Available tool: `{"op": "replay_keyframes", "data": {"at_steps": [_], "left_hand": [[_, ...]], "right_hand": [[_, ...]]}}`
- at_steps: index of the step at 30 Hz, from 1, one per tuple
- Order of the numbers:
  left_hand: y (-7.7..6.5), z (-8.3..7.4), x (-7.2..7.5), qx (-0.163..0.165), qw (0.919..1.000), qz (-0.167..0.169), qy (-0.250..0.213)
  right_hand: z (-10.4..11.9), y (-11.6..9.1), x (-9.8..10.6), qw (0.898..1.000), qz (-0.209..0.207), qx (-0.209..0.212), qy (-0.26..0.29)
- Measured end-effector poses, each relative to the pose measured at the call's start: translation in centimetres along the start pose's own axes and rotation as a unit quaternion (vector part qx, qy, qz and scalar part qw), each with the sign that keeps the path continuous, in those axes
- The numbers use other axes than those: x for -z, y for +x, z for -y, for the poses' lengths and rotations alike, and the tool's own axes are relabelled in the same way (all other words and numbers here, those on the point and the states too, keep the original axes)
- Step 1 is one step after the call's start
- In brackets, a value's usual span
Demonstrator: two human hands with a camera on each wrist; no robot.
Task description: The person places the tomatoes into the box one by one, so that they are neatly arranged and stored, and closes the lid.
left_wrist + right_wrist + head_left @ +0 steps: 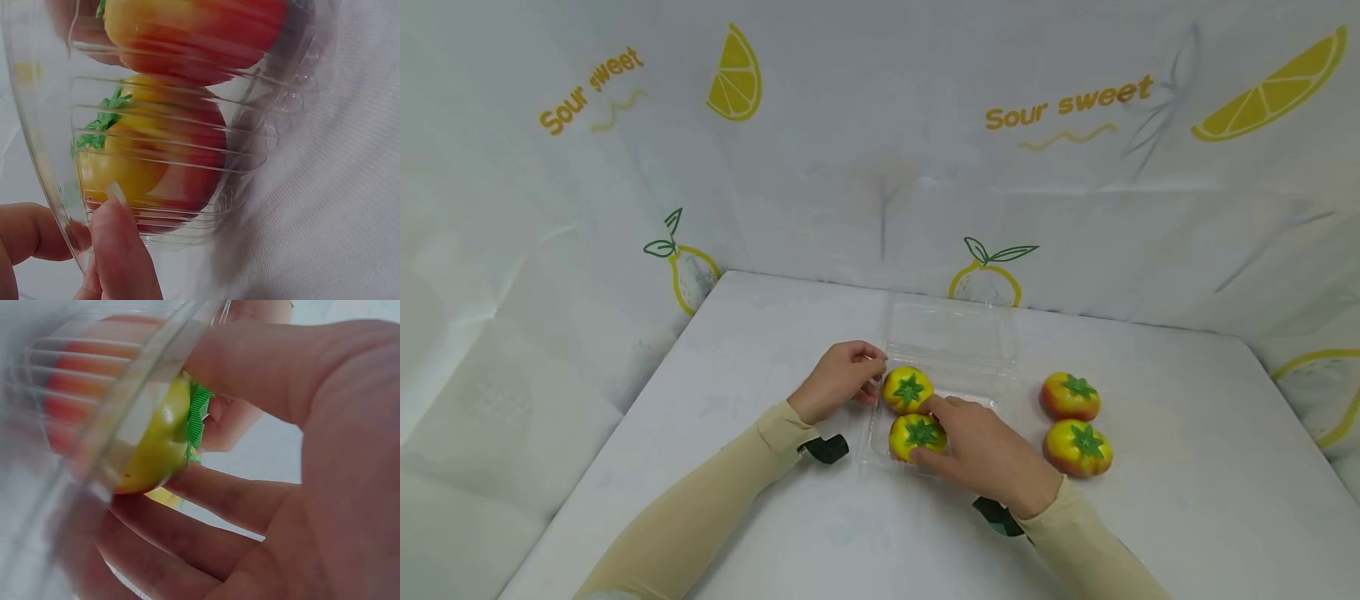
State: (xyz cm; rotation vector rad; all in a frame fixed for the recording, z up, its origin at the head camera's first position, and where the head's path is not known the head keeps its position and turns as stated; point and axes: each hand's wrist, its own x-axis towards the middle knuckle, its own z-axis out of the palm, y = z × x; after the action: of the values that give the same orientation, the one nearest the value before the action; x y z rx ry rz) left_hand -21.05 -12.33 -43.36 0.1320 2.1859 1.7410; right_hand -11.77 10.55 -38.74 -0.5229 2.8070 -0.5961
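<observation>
A clear plastic clamshell box lies open on the table, its lid folded back. Inside its left side sit two yellow-red toy tomatoes with green leafy tops, a far tomato and a near tomato. My left hand pinches the box's left rim by the far corner, thumb on the outer wall and a finger over the edge in the left wrist view. Around the near tomato curl the thumb and fingers of my right hand, reaching in from the right.
Two more toy tomatoes stand right of the box, a far one and a near one, close together. The white table meets a lemon-printed cloth at its back edge.
</observation>
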Motion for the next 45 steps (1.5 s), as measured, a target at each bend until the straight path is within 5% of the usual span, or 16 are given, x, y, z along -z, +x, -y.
{"op": "replay_keyframes", "data": {"at_steps": [15, 29, 35, 45], "left_hand": [[-0.2, -0.3, -0.1, 0.003, 0.9999, -0.007, 0.011], [-0.2, 0.0, -0.4, 0.014, 0.9997, -0.01, 0.019], [-0.2, 0.0, -0.5, 0.021, 0.9996, -0.014, 0.013], [0.0, 0.1, -0.4, 0.021, 0.9996, -0.013, 0.015]], "right_hand": [[-2.2, -1.5, 3.5, 0.999, -0.036, 0.003, 0.019], [-11.6, -4.5, 9.3, 0.992, -0.117, -0.034, 0.026], [-15.3, -4.4, 9.5, 0.991, -0.106, -0.079, 0.023], [-18.3, -3.5, 8.4, 0.989, -0.066, -0.117, 0.053]]}}
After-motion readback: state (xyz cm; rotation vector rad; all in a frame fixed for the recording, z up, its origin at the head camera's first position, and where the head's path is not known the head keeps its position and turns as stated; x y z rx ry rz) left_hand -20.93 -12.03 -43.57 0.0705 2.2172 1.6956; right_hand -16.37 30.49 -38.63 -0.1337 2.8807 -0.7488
